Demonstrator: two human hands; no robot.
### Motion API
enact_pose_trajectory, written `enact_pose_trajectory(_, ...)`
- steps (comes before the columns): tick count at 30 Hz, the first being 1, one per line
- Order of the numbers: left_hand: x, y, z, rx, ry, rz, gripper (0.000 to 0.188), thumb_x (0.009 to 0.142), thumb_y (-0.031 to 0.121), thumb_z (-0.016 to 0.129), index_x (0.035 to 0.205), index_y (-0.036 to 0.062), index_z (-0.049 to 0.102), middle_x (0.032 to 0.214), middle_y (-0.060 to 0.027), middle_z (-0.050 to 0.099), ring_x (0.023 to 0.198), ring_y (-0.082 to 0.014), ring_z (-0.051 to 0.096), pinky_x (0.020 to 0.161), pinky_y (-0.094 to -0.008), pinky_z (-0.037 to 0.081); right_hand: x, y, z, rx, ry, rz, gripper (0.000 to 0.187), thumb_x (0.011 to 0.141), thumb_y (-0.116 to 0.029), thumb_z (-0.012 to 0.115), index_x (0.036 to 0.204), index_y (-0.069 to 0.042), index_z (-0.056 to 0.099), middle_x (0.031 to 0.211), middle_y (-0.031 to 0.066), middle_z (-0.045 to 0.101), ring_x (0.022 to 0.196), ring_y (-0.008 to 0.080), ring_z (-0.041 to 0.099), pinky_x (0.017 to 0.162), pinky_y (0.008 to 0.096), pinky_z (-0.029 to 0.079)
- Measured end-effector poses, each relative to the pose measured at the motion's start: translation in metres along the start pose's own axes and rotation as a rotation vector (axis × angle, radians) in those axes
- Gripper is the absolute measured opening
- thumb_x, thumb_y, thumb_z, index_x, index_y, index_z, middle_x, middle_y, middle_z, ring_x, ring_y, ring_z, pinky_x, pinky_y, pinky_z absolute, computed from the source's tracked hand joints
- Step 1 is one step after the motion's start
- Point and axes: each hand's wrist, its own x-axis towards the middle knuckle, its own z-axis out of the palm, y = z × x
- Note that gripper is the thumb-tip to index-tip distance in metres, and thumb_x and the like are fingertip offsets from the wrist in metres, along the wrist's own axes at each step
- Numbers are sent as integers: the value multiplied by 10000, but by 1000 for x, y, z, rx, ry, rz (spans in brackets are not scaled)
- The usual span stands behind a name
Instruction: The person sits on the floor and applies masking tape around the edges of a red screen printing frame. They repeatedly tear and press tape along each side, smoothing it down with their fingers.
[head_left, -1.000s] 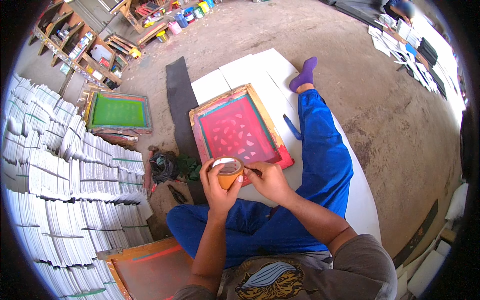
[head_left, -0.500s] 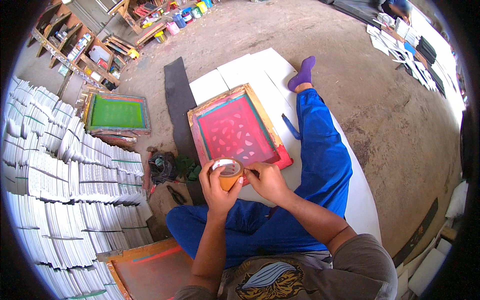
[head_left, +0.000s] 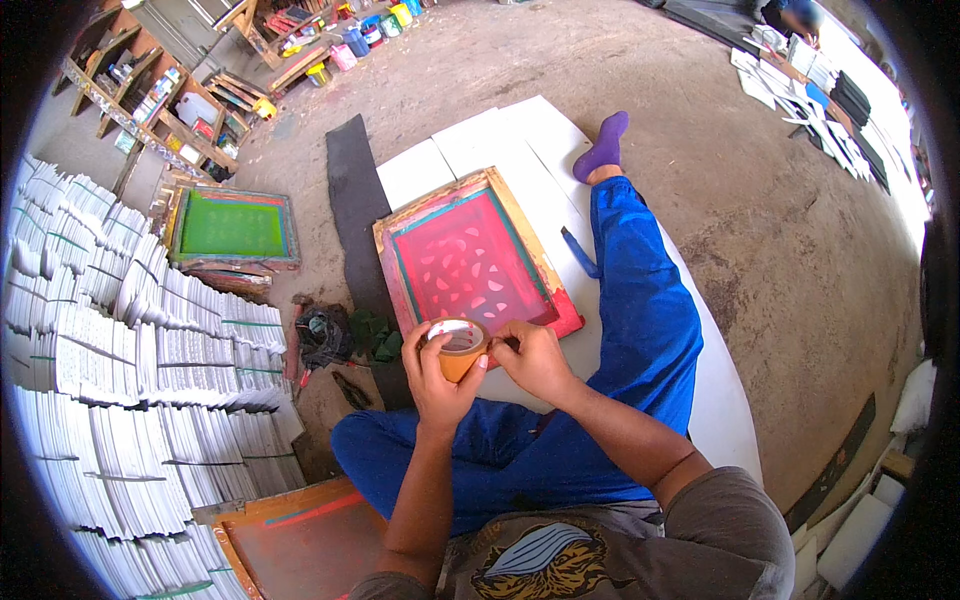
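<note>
The left hand [head_left: 437, 392] holds the tape [head_left: 464, 367], a fat brown roll, white inside. Its fingers [head_left: 432, 349] curl round the roll, with the thumb [head_left: 475, 373] on the near side, maybe so that it cannot slip or spin. The tape is up over the lap [head_left: 492, 450], with one flat side up, perhaps so that its edge is easy to see. The right hand [head_left: 541, 366] is at the right side of the roll. Its fingers are pinched close together, but I cannot tell if a bit of tape is between them.

Just past the hands, a red screen [head_left: 465, 260] in a wood frame [head_left: 528, 243] lies on white boards [head_left: 545, 165]. The boards may be there to give it a flat spot. A blue tool [head_left: 580, 254] lies between the screen and the right leg [head_left: 650, 290], maybe to be easy to reach. That leg is stretched out and the left leg [head_left: 385, 452] is bent, which likely leaves room for the screen.
</note>
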Motion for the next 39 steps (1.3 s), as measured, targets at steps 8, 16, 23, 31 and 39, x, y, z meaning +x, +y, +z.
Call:
enact_pose_trajectory(8,-1,2,2,-78,24,-66,549,761,177,862,1203,35,567,1286,-228,509,1201,-404,554,1010,-496,474,4,34,12,205,-17,36,161,926,-107,667,962,43,717,802,120,721,746,168,694,644,323,538)
enact_pose_trajectory(16,-1,2,3,-53,55,-107,551,751,161,867,1198,39,569,1285,-220,511,1198,-397,549,1008,-492,469,-3,24,16,208,55,91,212,953,-182,689,1002,21,728,849,165,748,720,198,709,644,353,544)
enact_pose_trajectory(23,-3,-1,4,34,50,-60,535,741,204,877,1157,44,581,1296,-197,516,1208,-397,547,1010,-499,474,-5,8,16,98,54,38,210,939,-170,686,1011,22,729,867,206,741,765,305,744,675,394,568)
enact_pose_trajectory(31,-3,0,4,81,39,-3,546,720,233,890,1137,46,591,1291,-190,520,1203,-393,551,1004,-502,478,-4,12,18,63,71,42,184,903,-128,659,978,30,714,852,243,722,798,378,738,697,449,568)
enact_pose_trajectory(39,8,-5,1,-58,-2,-91,528,729,181,872,1157,30,600,1240,-199,547,1163,-390,575,983,-481,486,1,33,21,-16,82,-17,148,901,-86,660,943,54,685,790,198,719,697,228,726,632,367,552)
